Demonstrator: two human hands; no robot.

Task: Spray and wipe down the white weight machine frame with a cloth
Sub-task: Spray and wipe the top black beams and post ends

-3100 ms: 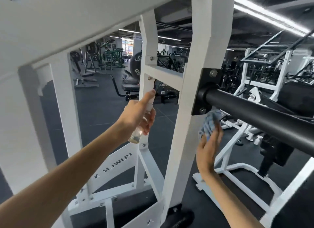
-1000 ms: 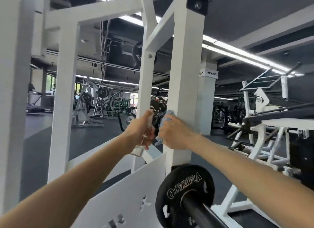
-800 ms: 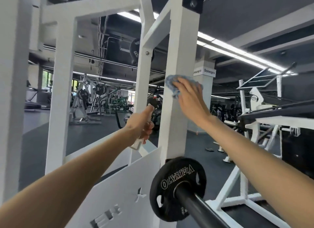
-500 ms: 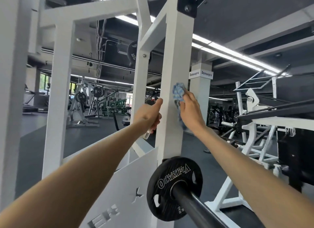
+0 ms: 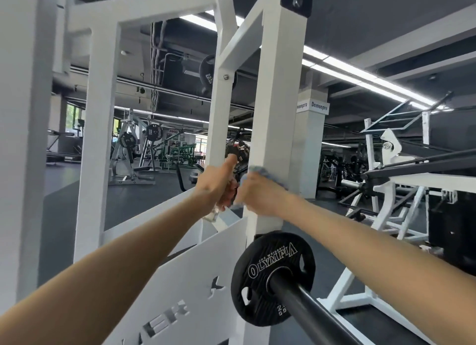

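Crumpled cloth (image 5: pixel 260 170) lower on glossy post (image 5: pixel 278 100)

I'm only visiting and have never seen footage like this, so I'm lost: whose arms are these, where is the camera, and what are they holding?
There is no robot here. The camera sits on a person's head, looking forward and down, so you see their own two arms reaching out in a gym. The left hand grips a small clear spray bottle. The right hand holds a blue cloth against a white upright post of the weight machine frame, to wipe it. Just below the hands, a black weight plate marked Olympia sits on a black bar that points toward the camera.
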